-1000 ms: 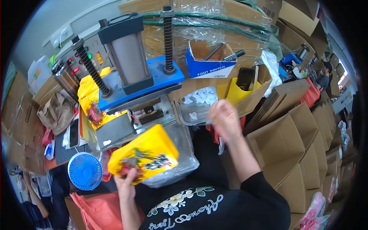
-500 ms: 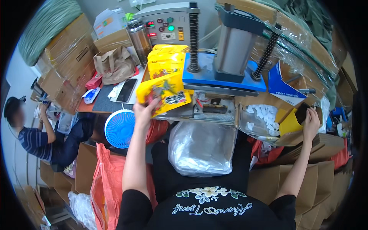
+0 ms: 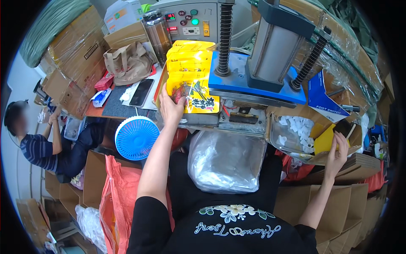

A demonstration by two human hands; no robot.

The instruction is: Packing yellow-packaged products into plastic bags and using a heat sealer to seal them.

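Observation:
My left hand grips the left edge of a yellow printed pouch, thumb on its face. The pouch lies over the front of a row of overlapping yellow pouches, left of the blue press plate. At the right, my right hand is beside an open cardboard box, its fingers stretched out and nothing visible in them. Next to those fingers are a yellow sheet-like piece and a dark piece with a thin pale stick. Whether the fingertips touch either is unclear.
A clear tray of small white pieces sits left of my right hand. A blue fan stands near my left forearm. A plastic-wrapped bundle rests on my lap. A phone lies on the table. Another person sits at far left.
My left hand has carried the yellow pouch slightly right and laid it against the row. My right hand has moved down and back from the dark piece in the box.

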